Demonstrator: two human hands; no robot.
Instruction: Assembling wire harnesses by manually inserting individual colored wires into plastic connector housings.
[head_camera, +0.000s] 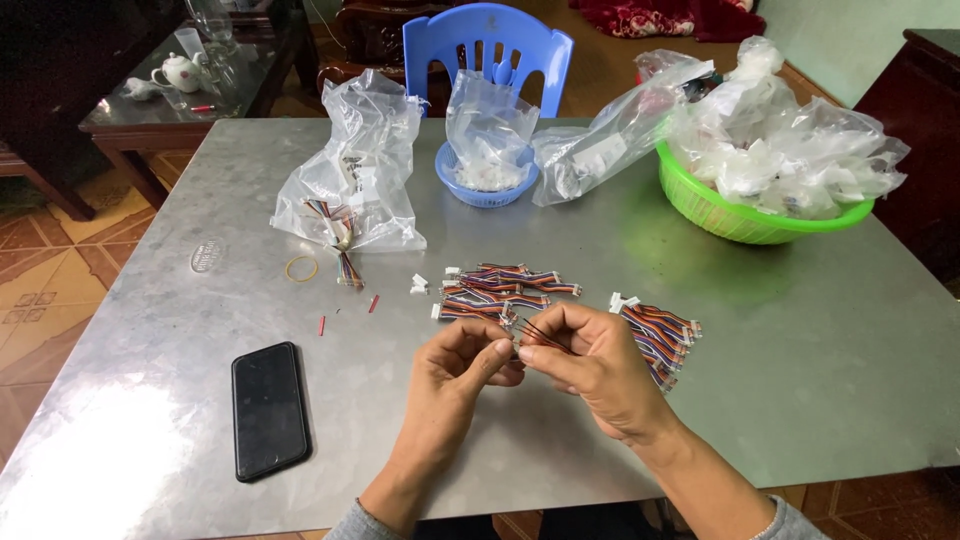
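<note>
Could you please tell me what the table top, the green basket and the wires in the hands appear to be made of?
The grey table top looks like sheet metal with a dull brushed finish: it gives soft, blurred reflections. The round green basket seems moulded plastic, glossy and slightly translucent. The thin wires pinched between the left hand and right hand appear plastic-insulated; their cores are hidden.

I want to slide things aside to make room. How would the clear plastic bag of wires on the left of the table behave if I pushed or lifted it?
The clear plastic bag looks thin and crumpled, so it would probably sag and fold rather than slide as one piece. It seems light for its bulk. Coloured wires poke out at its bottom edge, so lifting it carelessly might spill them onto the metal table.
</note>
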